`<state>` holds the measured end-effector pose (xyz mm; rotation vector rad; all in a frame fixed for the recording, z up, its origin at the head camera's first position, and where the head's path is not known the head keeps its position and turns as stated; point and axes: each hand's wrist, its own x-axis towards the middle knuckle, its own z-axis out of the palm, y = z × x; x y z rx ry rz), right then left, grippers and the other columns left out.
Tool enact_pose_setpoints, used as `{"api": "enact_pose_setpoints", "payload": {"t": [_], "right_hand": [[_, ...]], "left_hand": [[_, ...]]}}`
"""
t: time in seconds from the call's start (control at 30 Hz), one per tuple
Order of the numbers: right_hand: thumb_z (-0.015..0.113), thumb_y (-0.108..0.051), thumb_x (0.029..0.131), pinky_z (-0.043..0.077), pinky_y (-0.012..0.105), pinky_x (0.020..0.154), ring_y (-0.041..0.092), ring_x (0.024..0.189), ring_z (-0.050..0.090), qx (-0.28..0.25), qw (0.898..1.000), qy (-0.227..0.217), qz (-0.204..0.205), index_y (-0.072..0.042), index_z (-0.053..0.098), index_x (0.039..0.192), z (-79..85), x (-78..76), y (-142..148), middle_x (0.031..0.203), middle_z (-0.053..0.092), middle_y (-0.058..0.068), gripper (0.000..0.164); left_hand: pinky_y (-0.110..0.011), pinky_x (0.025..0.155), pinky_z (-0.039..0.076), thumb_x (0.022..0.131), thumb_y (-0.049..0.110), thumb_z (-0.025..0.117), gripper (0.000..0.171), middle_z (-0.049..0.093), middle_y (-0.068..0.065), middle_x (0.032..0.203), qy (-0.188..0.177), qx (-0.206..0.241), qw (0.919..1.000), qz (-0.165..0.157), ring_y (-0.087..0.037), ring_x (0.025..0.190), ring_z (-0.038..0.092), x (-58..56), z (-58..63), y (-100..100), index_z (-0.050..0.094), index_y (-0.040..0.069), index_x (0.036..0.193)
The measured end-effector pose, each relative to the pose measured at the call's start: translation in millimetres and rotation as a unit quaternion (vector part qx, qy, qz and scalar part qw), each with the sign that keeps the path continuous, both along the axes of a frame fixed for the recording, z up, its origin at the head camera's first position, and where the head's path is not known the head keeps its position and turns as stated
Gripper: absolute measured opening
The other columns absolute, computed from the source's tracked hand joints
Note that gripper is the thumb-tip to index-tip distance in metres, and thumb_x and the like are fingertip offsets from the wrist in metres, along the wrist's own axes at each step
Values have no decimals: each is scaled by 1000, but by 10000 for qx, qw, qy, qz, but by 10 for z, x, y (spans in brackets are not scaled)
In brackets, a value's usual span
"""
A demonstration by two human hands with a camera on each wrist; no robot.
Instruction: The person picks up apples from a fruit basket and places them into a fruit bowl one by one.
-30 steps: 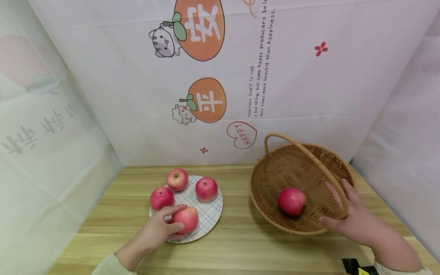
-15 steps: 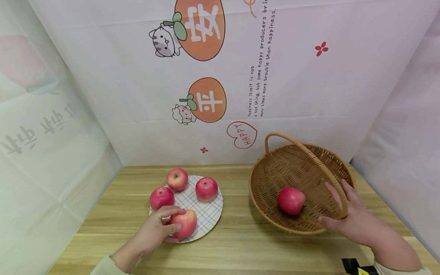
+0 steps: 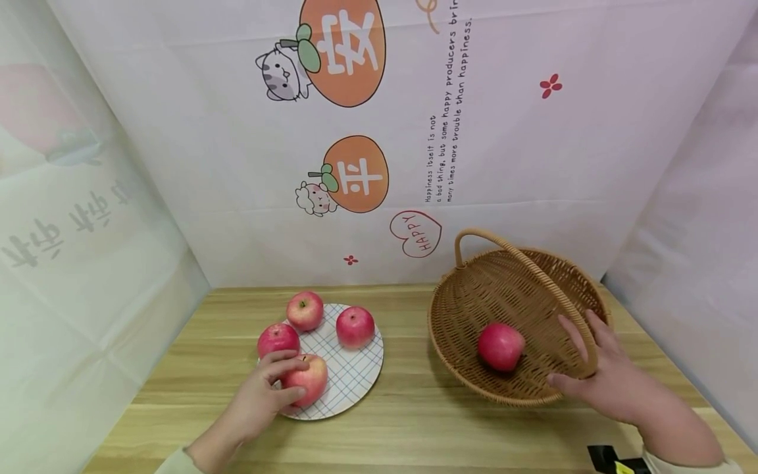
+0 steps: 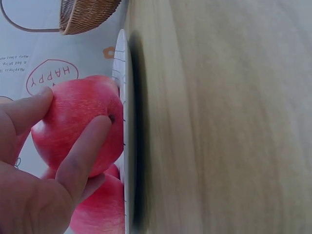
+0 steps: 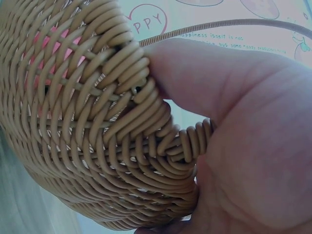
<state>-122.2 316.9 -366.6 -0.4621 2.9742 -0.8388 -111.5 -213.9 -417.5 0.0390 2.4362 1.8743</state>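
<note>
My left hand (image 3: pixel 256 394) holds a red-pink apple (image 3: pixel 310 380) at the near left of a white plate (image 3: pixel 352 376) with a blue grid pattern. In the left wrist view, thumb and fingers curve about this apple (image 4: pixel 78 122), which sits against the plate's face. Three more apples lie on or at the plate: one at the back (image 3: pixel 304 311), one at the left (image 3: pixel 277 339) and one at the right (image 3: pixel 355 327). My right hand (image 3: pixel 618 375) grips the wicker basket (image 3: pixel 468 296) at its rim and handle base. Inside the basket rests one apple (image 3: pixel 501 346).
The wooden table (image 3: pixel 403 421) carries plate and basket. A printed white cloth (image 3: pixel 503 131) stands as a wall behind, with cloth at both sides too. The basket's arched handle (image 3: pixel 533 266) rises over its opening. A black strap (image 3: pixel 604 457) lies near the right sleeve.
My left hand has drawn the apple leftward across the near part of the plate. The right hand and the basket stay where they were.
</note>
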Motion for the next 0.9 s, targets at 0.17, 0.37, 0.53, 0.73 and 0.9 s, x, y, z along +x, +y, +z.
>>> {"api": "enact_pose_setpoints", "payload": {"t": [0.17, 0.37, 0.53, 0.73, 0.9], "right_hand": [[75, -33, 90, 15, 88, 86, 63, 135, -18, -1, 10000, 24, 12, -3, 1, 159, -2, 4, -3, 151, -21, 39, 105], [75, -32, 90, 17, 87, 86, 63, 135, -16, 49, 10000, 68, 19, -1, 3, 158, -2, 2, -6, 151, -19, 41, 104], [75, -32, 89, 16, 87, 87, 63, 135, -16, 23, 10000, 72, 22, 0, 4, 158, -7, -5, -3, 151, -19, 41, 105], [76, -33, 89, 15, 88, 87, 64, 135, -17, -72, 10000, 40, 16, 0, 4, 158, -15, -8, 5, 151, -19, 40, 105], [76, -32, 89, 14, 88, 86, 64, 134, -17, -129, 9999, 16, 31, 0, 4, 158, -23, -16, 14, 151, -19, 41, 104]], "left_hand": [[-38, 67, 61, 81, -2, 79, 30, 39, -10, 146, 43, -238, 9995, 199, -41, 125, 43, 20, 0, -16, 74, 10, 109], [-33, 73, 60, 78, -3, 81, 30, 41, -8, 146, 153, -303, 9989, 330, -41, 128, 41, 53, -33, -69, 76, 10, 105], [-36, 75, 60, 81, -6, 78, 30, 38, -11, 148, 136, 134, 9994, 288, -41, 129, 40, 58, -63, -99, 74, 2, 109], [-46, 79, 59, 90, -9, 65, 30, 28, -14, 152, -95, 654, 9978, -58, -43, 130, 37, 61, -56, -142, 66, -7, 120], [-45, 78, 59, 86, -12, 68, 46, 26, -14, 152, -156, 744, 9971, -75, -39, 127, 42, 70, -66, -161, 61, -6, 131]]}}
